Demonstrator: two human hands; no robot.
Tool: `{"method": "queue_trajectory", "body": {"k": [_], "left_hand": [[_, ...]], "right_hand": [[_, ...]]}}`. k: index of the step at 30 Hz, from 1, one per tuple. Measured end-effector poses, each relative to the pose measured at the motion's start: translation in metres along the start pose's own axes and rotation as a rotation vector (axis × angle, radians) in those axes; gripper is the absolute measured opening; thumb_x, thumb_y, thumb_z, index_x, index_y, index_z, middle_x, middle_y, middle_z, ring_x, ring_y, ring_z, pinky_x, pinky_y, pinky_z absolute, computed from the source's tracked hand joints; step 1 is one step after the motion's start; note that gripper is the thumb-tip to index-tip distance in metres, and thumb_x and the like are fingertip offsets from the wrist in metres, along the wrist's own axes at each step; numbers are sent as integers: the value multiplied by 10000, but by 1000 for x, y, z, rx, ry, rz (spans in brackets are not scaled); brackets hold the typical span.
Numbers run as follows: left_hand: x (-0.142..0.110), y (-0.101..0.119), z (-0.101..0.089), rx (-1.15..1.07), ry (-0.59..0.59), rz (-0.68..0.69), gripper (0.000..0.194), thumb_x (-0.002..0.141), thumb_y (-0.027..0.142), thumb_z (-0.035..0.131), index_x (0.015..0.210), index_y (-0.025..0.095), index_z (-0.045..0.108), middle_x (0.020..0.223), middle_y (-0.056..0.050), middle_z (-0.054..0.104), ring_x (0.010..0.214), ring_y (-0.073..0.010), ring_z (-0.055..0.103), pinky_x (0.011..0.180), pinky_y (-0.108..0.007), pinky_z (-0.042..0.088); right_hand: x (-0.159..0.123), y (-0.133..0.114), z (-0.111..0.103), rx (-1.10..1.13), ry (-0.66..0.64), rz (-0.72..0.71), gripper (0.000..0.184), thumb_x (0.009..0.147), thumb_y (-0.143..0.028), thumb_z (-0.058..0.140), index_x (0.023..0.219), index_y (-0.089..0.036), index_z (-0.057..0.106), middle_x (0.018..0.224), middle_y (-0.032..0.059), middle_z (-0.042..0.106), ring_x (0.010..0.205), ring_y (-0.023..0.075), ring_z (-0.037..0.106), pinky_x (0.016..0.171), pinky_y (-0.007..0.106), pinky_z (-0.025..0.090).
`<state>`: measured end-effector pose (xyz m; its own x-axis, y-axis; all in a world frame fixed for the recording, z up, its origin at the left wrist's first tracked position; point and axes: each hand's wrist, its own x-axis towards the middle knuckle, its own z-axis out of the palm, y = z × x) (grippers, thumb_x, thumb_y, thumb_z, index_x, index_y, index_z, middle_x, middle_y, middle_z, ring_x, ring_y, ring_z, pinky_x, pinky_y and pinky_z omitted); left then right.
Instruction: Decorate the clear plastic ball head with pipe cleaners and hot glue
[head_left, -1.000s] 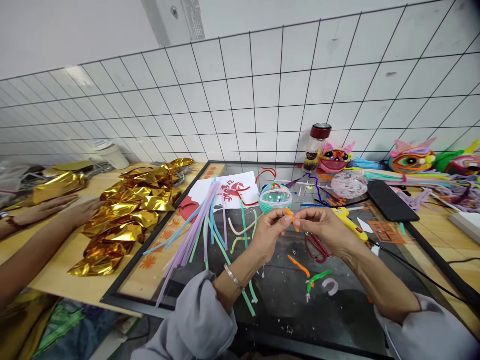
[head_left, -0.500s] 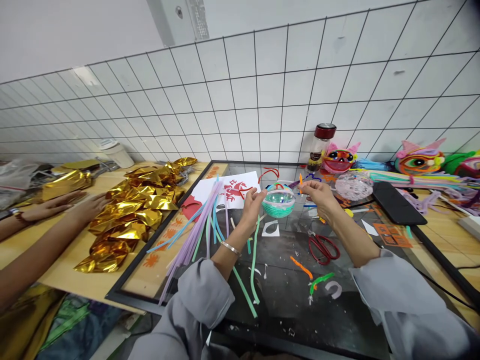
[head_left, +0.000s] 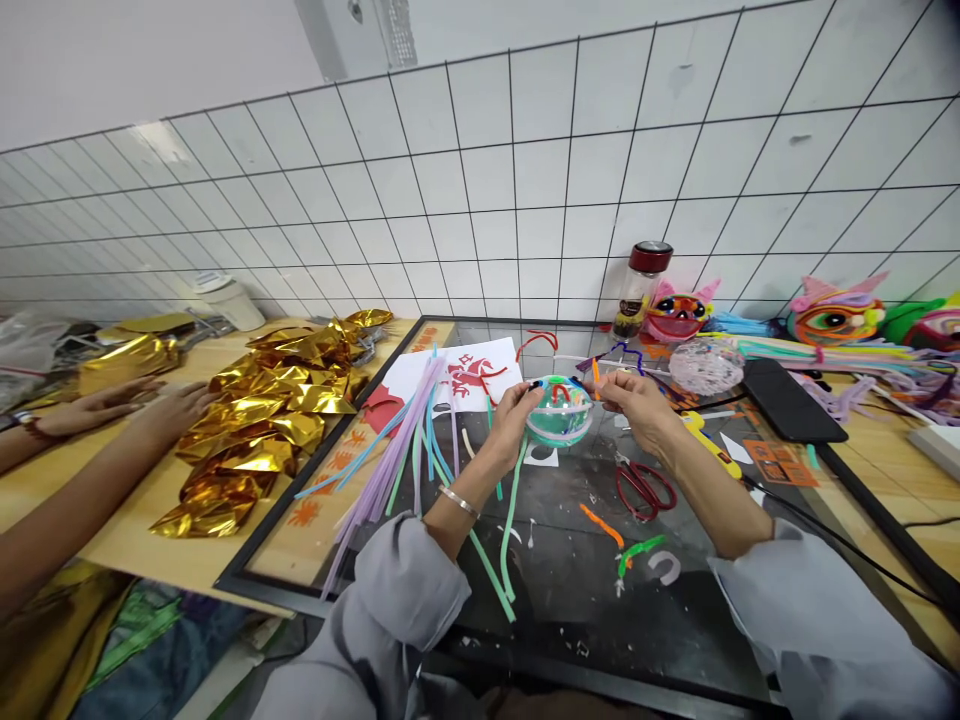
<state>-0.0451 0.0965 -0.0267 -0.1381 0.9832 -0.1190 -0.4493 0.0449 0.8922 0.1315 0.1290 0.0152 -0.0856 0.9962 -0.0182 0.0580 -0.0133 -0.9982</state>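
My left hand (head_left: 511, 420) is closed on the edge of a clear round plastic shell (head_left: 559, 424) trimmed with coloured pipe cleaners. Pinched in the fingers of my right hand (head_left: 636, 402) is a short orange pipe cleaner piece (head_left: 595, 370), close by the shell's right edge. Under my right forearm lies a yellow glue gun (head_left: 706, 446), partly hidden. Red-handled scissors (head_left: 643, 492) rest on the dark glass below my hands. Offcuts of orange pipe cleaner (head_left: 602, 525) and green pipe cleaner (head_left: 641, 550) lie nearer me.
Left of my hands spreads a bundle of pastel pipe cleaners (head_left: 397, 450) beside white paper with a red design (head_left: 471, 375). Gold foil (head_left: 262, 420) and another person's hands (head_left: 180, 405) are farther left. A jar (head_left: 642, 285), finished masks (head_left: 679, 312) and a phone (head_left: 791, 400) stand or lie right.
The shell has tipped in my left hand, so its decorated face shows more. My right hand has shifted slightly down with the orange piece, and more of the glue gun shows.
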Motion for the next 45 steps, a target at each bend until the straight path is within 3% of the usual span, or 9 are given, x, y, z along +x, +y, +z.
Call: {"method": "queue_trajectory", "body": {"k": [7,13,15,18,21,26,34,45], "left_hand": [[-22,-4,-5,159,-75,134,473,617,246,791,1056,189,626,1008,-18,658,917,-155,588,832,-260,444],[-29,0,-9,341,-197,214,489,657,234,760,1106,196,571,1037,-29,626,945,-166,576,856,-270,434],[-33,2,-10,408,-221,246,509,654,217,762,1118,203,554,1067,-34,610,958,-173,571,868,-278,428],[-39,5,-9,475,-253,257,517,650,190,754,1121,214,541,1068,-34,595,973,-187,564,869,-284,424],[-44,10,-8,484,-281,273,531,618,159,758,1099,221,544,1072,-31,583,995,-197,561,877,-279,421],[-50,12,-7,515,-297,376,544,585,107,753,1067,226,529,1078,-34,554,1029,-204,545,932,-276,395],[-53,12,-5,622,-300,485,467,597,106,716,994,226,500,1076,-39,532,1058,-214,521,975,-298,368],[-53,10,-7,698,-342,575,427,635,134,695,1001,220,493,1123,-69,544,1161,-249,510,1049,-375,364]], "right_hand": [[-31,6,-10,-81,-39,-83,295,596,-478,719,649,-212,601,752,51,702,832,218,617,731,321,427],[-48,9,-18,-167,-45,-153,291,681,-490,677,689,-210,599,712,34,667,743,202,590,679,312,420],[-52,3,-21,-307,-53,-263,261,743,-465,637,728,-206,610,750,40,673,734,199,589,689,316,421],[-57,-9,-22,-630,-6,-555,198,861,-370,541,809,-201,630,875,66,694,836,214,607,755,328,402],[-61,-18,-18,-914,36,-793,203,921,-278,478,833,-195,642,832,64,697,783,206,599,706,328,343],[-67,-17,-10,-1166,25,-995,239,958,-227,457,853,-179,665,788,60,686,740,189,567,681,327,282],[-73,-21,-10,-1355,37,-1090,228,934,-172,483,812,-185,676,761,46,640,722,193,479,702,337,263],[-74,-18,-4,-1275,161,-1052,210,928,-198,511,797,-180,673,829,69,617,783,193,495,699,336,278]]}}
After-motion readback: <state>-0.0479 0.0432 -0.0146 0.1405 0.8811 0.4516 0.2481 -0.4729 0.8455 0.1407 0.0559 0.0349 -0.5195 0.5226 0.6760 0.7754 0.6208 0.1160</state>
